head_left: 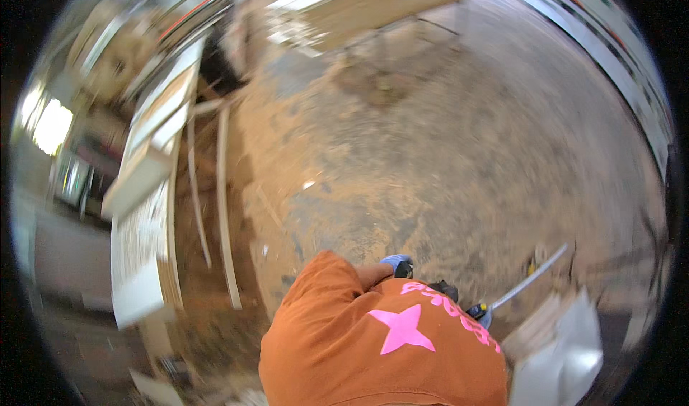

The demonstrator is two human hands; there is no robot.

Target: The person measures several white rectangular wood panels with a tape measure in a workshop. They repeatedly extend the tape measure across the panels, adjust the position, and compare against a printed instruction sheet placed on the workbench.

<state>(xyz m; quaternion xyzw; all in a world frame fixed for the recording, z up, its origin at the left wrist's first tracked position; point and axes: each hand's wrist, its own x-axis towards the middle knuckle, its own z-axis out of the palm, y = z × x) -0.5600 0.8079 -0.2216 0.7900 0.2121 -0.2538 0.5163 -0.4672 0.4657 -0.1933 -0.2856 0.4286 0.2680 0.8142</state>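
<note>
My left hand (396, 260), in a bluish-grey glove, shows just beyond the orange shirt at the lower middle. Dark material lies beside it, and its fingers are blurred and mostly hidden. Farther right, my right hand (486, 320) is largely covered by the shirt; only a bit of pale glove shows. It is closed around a yellow-and-black tape measure (474, 310). From that, a pale blade (530, 277) sticks out to the upper right, above the floor.
White-faced boards (141, 291) are stacked along the left, with loose wood strips (227, 212) beside them. Another board stack (380, 8) rests on a stand at the far side. Sawdust covers the floor (430, 155). Pale sheets (563, 356) stand at lower right.
</note>
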